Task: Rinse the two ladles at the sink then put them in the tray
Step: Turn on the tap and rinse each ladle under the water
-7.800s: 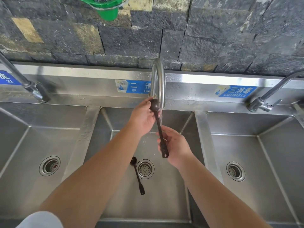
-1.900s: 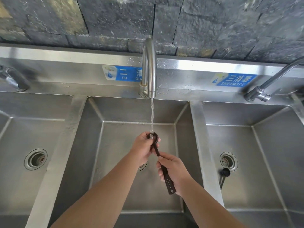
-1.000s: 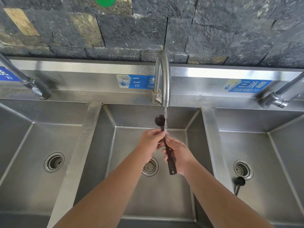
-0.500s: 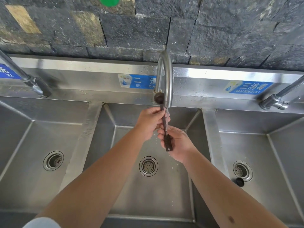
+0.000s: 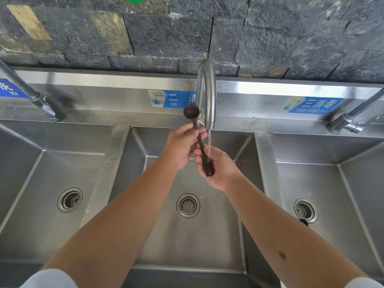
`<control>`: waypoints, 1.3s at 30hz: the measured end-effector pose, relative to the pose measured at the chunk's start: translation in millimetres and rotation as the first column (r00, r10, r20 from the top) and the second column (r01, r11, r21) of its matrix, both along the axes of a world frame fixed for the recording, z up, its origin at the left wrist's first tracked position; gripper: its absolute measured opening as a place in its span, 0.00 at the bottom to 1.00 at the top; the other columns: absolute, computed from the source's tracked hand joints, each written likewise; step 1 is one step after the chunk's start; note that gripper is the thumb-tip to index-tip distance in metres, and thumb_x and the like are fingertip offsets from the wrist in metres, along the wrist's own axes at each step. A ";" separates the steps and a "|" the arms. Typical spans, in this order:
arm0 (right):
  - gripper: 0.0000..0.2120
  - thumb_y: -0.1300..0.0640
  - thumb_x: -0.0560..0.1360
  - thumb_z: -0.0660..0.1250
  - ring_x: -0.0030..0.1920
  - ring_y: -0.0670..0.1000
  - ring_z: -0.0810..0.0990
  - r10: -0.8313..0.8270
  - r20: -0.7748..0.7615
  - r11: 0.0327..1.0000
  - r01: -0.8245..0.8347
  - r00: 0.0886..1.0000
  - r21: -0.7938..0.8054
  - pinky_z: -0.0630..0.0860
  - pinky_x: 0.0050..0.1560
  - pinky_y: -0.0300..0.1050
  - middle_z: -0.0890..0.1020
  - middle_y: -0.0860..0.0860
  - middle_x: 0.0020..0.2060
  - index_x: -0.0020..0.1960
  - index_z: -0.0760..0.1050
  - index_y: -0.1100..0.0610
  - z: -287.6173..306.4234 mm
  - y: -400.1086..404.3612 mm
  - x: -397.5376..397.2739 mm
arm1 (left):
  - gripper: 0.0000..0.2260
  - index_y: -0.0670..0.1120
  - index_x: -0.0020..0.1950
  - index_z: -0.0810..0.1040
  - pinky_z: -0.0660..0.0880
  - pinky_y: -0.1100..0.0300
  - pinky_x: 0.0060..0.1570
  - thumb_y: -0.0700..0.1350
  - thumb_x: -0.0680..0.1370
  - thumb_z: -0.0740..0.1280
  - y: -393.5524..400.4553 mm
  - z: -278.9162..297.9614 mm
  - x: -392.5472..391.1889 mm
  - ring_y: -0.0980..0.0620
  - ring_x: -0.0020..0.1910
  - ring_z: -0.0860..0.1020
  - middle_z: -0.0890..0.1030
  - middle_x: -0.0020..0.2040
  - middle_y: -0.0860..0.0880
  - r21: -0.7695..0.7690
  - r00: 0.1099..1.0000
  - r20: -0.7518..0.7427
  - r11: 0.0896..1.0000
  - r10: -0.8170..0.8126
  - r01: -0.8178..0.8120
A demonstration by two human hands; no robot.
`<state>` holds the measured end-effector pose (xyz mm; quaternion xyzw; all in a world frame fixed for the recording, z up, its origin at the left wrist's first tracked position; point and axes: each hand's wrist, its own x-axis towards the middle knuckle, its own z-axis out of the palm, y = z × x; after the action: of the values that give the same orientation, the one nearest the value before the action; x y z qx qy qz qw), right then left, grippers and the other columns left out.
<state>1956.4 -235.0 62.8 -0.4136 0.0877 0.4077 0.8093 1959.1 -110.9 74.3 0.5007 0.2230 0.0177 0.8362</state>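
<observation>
From the head camera, a dark ladle (image 5: 199, 140) is held nearly upright over the middle sink basin (image 5: 158, 183), its small round bowl (image 5: 191, 111) uppermost and just left of the spout of the curved steel faucet (image 5: 206, 94). The left hand (image 5: 182, 146) has its fingers curled round the upper part of the handle, thumb and fingertips pinching the shaft just below the bowl. The right hand (image 5: 220, 167) lies palm up beneath, fingers loosely cupped, with the flat lower end of the handle resting across the palm. A thin stream of water (image 5: 209, 145) falls from the spout and strikes the handle and the right hand where the two meet. Straight below the hands sits the round perforated drain (image 5: 188, 205) of the middle basin. In the right basin (image 5: 342, 194), a small dark piece of a second ladle (image 5: 303, 221) shows beside that basin's drain (image 5: 306, 210), most of it hidden behind the right forearm. The left basin (image 5: 37, 173) has its own drain (image 5: 70, 199). Blue labels (image 5: 311, 105) are stuck on the steel backsplash, under a dark stone-tile wall (image 5: 166, 34). No tray is in view.
</observation>
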 end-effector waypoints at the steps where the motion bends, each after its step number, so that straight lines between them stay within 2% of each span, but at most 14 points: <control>1: 0.11 0.58 0.80 0.59 0.30 0.43 0.77 -0.001 -0.020 1.000 0.001 1.000 -0.011 0.72 0.28 0.32 0.80 0.48 0.34 0.47 0.80 0.55 -4.4 -5.7 -6.2 | 0.11 0.42 0.51 0.79 0.74 0.57 0.33 0.32 0.80 0.59 -3.1 -4.3 -5.6 0.50 0.42 0.83 0.82 0.45 0.43 -0.005 1.000 -0.007 1.000 -0.008 0.008; 5: 0.08 0.58 0.80 0.59 0.27 0.43 0.73 -0.032 -0.164 0.999 0.026 0.986 -0.040 0.68 0.22 0.32 0.80 0.49 0.35 0.52 0.77 0.56 -28.2 -37.2 -41.7 | 0.09 0.43 0.49 0.79 0.81 0.59 0.36 0.32 0.79 0.61 -19.5 -27.5 -35.2 0.50 0.41 0.85 0.83 0.44 0.44 -0.043 0.993 -0.068 0.995 -0.093 0.090; 7: 0.08 0.58 0.80 0.60 0.27 0.43 0.73 -0.056 -0.233 0.996 0.040 0.971 -0.075 0.67 0.21 0.32 0.80 0.49 0.34 0.53 0.77 0.57 -38.8 -52.2 -61.3 | 0.08 0.40 0.55 0.77 0.81 0.59 0.36 0.32 0.79 0.62 -28.1 -41.2 -50.7 0.50 0.41 0.85 0.83 0.45 0.43 -0.079 0.985 -0.118 0.990 -0.128 0.119; 10: 0.07 0.60 0.78 0.63 0.27 0.45 0.74 -0.114 -0.260 0.975 0.057 0.959 -0.216 0.68 0.22 0.34 0.82 0.51 0.35 0.52 0.79 0.60 -48.7 -70.9 -88.3 | 0.16 0.42 0.65 0.72 0.79 0.59 0.39 0.34 0.78 0.64 -34.3 -57.2 -67.6 0.47 0.45 0.84 0.85 0.46 0.43 -0.064 0.968 -0.215 0.991 -0.129 0.118; 14: 0.07 0.66 0.75 0.68 0.28 0.47 0.76 -0.163 -0.130 0.894 0.090 0.978 -0.439 0.69 0.23 0.36 0.84 0.54 0.35 0.52 0.80 0.62 -52.3 -83.3 -113.8 | 0.19 0.49 0.66 0.72 0.78 0.58 0.42 0.34 0.77 0.66 -40.0 -62.9 -78.7 0.47 0.46 0.84 0.84 0.49 0.43 -0.085 0.968 -0.198 0.987 -0.154 0.139; 17: 0.05 0.63 0.72 0.72 0.28 0.45 0.78 -0.048 0.068 0.723 0.082 0.996 -0.686 0.73 0.30 0.39 0.83 0.50 0.31 0.45 0.83 0.55 -48.9 -82.6 -125.5 | 0.19 0.49 0.63 0.74 0.79 0.57 0.42 0.31 0.77 0.65 -45.7 -63.1 -83.4 0.45 0.47 0.83 0.80 0.56 0.40 -0.138 0.974 -0.174 0.983 -0.148 0.124; 19: 0.04 0.61 0.72 0.72 0.29 0.45 0.80 0.020 0.142 0.653 0.095 0.990 -0.752 0.73 0.32 0.42 0.84 0.49 0.29 0.43 0.82 0.52 -45.8 -79.9 -130.9 | 0.21 0.47 0.67 0.72 0.80 0.57 0.41 0.29 0.77 0.63 -46.4 -63.9 -84.5 0.43 0.49 0.83 0.76 0.62 0.38 -0.183 0.979 -0.165 0.979 -0.123 0.093; 21: 0.06 0.64 0.73 0.70 0.30 0.49 0.81 -0.009 0.158 0.696 0.120 0.987 -0.708 0.74 0.31 0.43 0.83 0.49 0.28 0.44 0.81 0.54 -41.7 -76.9 -132.9 | 0.21 0.46 0.68 0.71 0.81 0.58 0.40 0.29 0.78 0.62 -44.9 -63.5 -82.6 0.44 0.47 0.84 0.75 0.64 0.35 -0.222 0.981 -0.158 0.972 -0.113 0.076; 23: 0.11 0.70 0.74 0.66 0.29 0.52 0.79 -0.119 0.114 0.805 0.163 0.986 -0.571 0.72 0.28 0.43 0.81 0.51 0.28 0.43 0.82 0.56 -36.6 -73.9 -131.4 | 0.21 0.45 0.69 0.70 0.81 0.59 0.38 0.29 0.79 0.61 -41.4 -61.2 -76.8 0.45 0.45 0.85 0.75 0.64 0.35 -0.259 0.984 -0.152 0.965 -0.088 0.046; 25: 0.16 0.73 0.74 0.62 0.28 0.53 0.76 -0.208 0.054 0.874 0.211 0.977 -0.437 0.69 0.26 0.42 0.80 0.55 0.29 0.41 0.83 0.57 -33.0 -69.1 -124.4 | 0.22 0.45 0.72 0.67 0.81 0.58 0.38 0.31 0.79 0.59 -36.8 -56.3 -68.0 0.46 0.45 0.85 0.77 0.61 0.38 -0.295 0.987 -0.148 0.955 -0.066 0.020; 29: 0.13 0.74 0.75 0.61 0.27 0.51 0.77 -0.253 0.017 0.902 0.242 0.967 -0.359 0.70 0.23 0.39 0.81 0.55 0.31 0.45 0.81 0.60 -25.4 -54.4 -98.7 | 0.19 0.47 0.69 0.68 0.81 0.57 0.40 0.32 0.81 0.57 -27.0 -42.8 -48.8 0.44 0.47 0.85 0.80 0.56 0.40 -0.394 0.996 -0.084 0.919 -0.014 -0.020; 33: 0.12 0.72 0.75 0.61 0.27 0.51 0.77 -0.282 0.005 0.917 0.271 0.959 -0.294 0.71 0.24 0.38 0.82 0.56 0.33 0.45 0.81 0.60 -16.5 -41.3 -68.0 | 0.09 0.43 0.54 0.77 0.82 0.58 0.41 0.33 0.80 0.60 -20.7 -29.9 -37.6 0.48 0.48 0.85 0.84 0.50 0.45 -0.257 0.991 -0.038 0.959 -0.131 0.117; 36: 0.12 0.70 0.75 0.61 0.26 0.51 0.78 -0.271 0.028 0.926 0.269 0.962 -0.266 0.71 0.24 0.38 0.83 0.56 0.33 0.47 0.81 0.60 -11.6 -31.9 -44.9 | 0.07 0.41 0.54 0.77 0.81 0.59 0.37 0.33 0.79 0.63 -18.1 -23.2 -34.8 0.49 0.46 0.84 0.85 0.48 0.45 -0.143 0.980 -0.059 0.973 -0.191 0.181; 39: 0.09 0.64 0.75 0.62 0.27 0.50 0.77 -0.226 0.055 0.937 0.232 0.973 -0.262 0.70 0.24 0.38 0.82 0.55 0.33 0.47 0.82 0.59 -4.9 -20.8 -25.7 | 0.09 0.43 0.56 0.78 0.78 0.62 0.32 0.34 0.79 0.63 -14.6 -15.7 -31.1 0.51 0.39 0.84 0.85 0.47 0.45 -0.075 0.984 -0.064 0.984 -0.164 0.160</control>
<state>1930.7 -255.8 58.0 -0.5105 0.1794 0.2904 0.7892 1928.0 -125.5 58.6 0.4883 0.2111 -0.0757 0.8434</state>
